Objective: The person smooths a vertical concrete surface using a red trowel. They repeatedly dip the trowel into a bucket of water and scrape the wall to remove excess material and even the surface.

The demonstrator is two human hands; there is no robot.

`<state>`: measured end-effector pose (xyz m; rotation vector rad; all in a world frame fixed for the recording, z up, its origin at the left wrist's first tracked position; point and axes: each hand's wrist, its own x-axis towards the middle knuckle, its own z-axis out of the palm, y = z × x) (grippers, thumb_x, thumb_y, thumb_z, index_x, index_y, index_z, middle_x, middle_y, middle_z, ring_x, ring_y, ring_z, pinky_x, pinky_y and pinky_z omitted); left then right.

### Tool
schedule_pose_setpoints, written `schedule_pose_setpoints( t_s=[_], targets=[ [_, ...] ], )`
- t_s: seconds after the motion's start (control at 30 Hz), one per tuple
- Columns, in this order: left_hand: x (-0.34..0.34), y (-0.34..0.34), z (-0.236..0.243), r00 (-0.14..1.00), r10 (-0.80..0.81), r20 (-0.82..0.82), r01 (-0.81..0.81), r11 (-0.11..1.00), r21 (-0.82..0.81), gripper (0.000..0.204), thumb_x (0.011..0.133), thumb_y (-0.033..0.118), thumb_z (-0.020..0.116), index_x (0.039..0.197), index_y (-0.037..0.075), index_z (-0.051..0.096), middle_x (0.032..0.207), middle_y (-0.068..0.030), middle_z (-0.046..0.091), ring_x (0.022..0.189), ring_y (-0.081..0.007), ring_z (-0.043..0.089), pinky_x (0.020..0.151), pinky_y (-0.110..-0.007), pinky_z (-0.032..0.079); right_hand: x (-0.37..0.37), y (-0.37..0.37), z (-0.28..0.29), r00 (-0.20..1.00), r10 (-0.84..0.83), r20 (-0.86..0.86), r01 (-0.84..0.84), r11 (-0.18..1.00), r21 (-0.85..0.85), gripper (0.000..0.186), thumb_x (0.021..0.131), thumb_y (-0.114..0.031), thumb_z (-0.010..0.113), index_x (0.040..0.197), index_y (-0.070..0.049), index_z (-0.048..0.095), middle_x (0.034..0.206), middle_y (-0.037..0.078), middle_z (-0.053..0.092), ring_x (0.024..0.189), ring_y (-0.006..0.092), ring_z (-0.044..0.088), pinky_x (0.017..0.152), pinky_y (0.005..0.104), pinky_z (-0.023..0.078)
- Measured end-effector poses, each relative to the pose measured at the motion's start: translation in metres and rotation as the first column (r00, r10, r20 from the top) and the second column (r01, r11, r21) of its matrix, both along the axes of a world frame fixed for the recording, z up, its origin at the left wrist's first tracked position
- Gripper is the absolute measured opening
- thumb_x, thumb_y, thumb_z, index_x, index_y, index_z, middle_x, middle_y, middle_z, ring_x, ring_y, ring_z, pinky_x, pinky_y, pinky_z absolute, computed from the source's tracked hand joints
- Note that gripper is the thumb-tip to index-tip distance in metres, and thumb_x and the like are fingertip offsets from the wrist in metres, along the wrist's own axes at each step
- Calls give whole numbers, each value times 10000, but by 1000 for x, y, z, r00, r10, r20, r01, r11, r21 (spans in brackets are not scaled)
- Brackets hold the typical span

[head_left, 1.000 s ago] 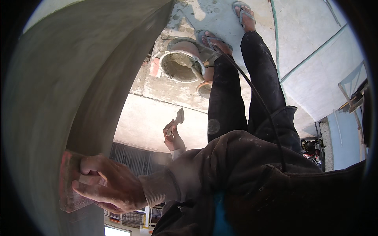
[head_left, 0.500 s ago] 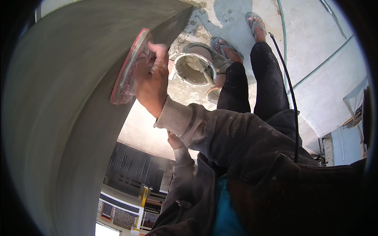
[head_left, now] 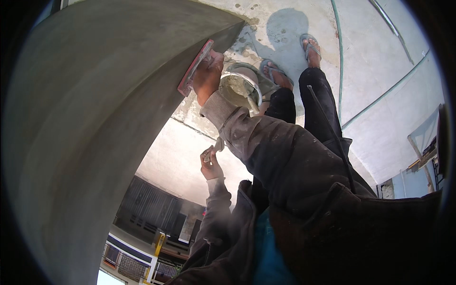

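My right hand (head_left: 207, 78) is closed on a red-edged plastering float (head_left: 195, 67). The float is tilted, its red side along the narrow face of a smooth grey plastered wall (head_left: 95, 118). Below it in the picture, my left hand (head_left: 210, 164) has its fingers pinched round a small pale grey piece (head_left: 218, 144), too indistinct to name. Just right of the float hand stands a bucket (head_left: 236, 90) of grey mortar, partly covered by my right wrist and sleeve. A tool with a pale handle (head_left: 252, 103) leans in the bucket.
My feet in sandals (head_left: 276, 73) stand on the stained concrete floor (head_left: 375, 66), close to the bucket. A thin green line (head_left: 340, 57) runs over the floor. A black cord (head_left: 327, 118) hangs before my leg. Dark corrugated sheeting (head_left: 152, 202) shows at lower left.
My right hand has moved the float rightward along the wall's edge, toward the bucket. My left hand, mostly hidden behind the right sleeve before, now shows with the grey piece.
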<state>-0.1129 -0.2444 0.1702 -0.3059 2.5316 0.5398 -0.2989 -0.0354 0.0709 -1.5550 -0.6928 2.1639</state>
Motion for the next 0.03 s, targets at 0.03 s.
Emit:
schedule_pose_setpoints(
  t_s=[0.03],
  targets=[
    [5,-1,4,999,42,30,-41,999,-36,333,998,318,643,1166,32,608,1241,-143,686,1154,-255,652,978,-349,511,-3,0,1,995,-64,-82,41,967,-251,538,966,-163,582,1462,-191,374,1417,184,420,1353,372,437,1112,529,378]
  ],
)
